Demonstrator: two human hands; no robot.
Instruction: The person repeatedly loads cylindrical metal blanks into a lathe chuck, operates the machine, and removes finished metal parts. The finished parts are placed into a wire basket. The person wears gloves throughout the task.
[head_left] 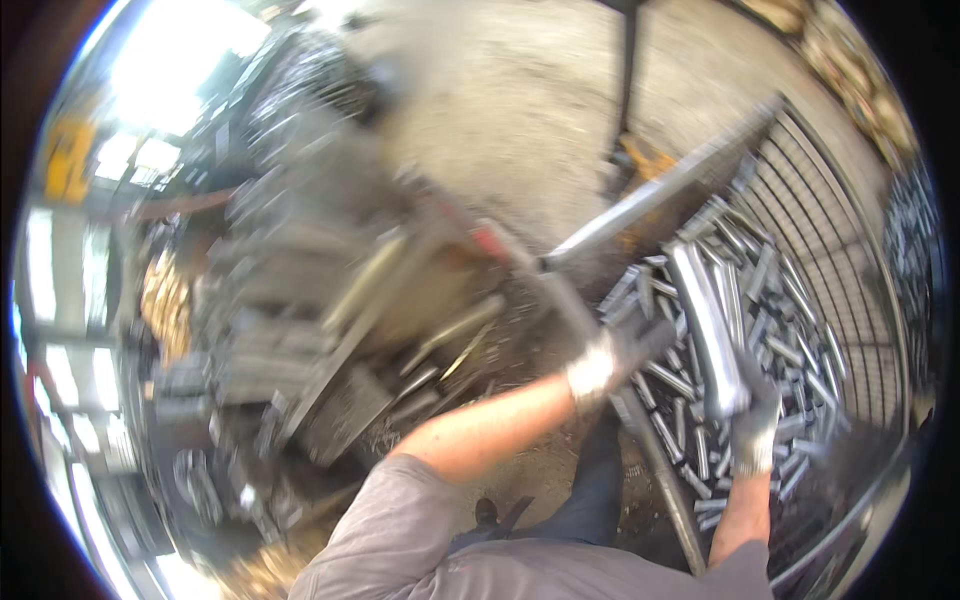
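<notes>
Metal cylinder (706, 330) | long, smooth, shiny | gloved right hand (758, 408) holds lower end

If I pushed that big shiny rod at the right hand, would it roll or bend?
The shiny rod would probably roll, since its sides look rounded. It's likely stiff, being straight and metallic-looking. Its smooth surface might be slippery.

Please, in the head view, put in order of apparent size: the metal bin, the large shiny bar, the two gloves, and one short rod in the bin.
1. metal bin
2. large shiny bar
3. left glove and right glove: too alike to rank, the left one blurred
4. short rod
</notes>
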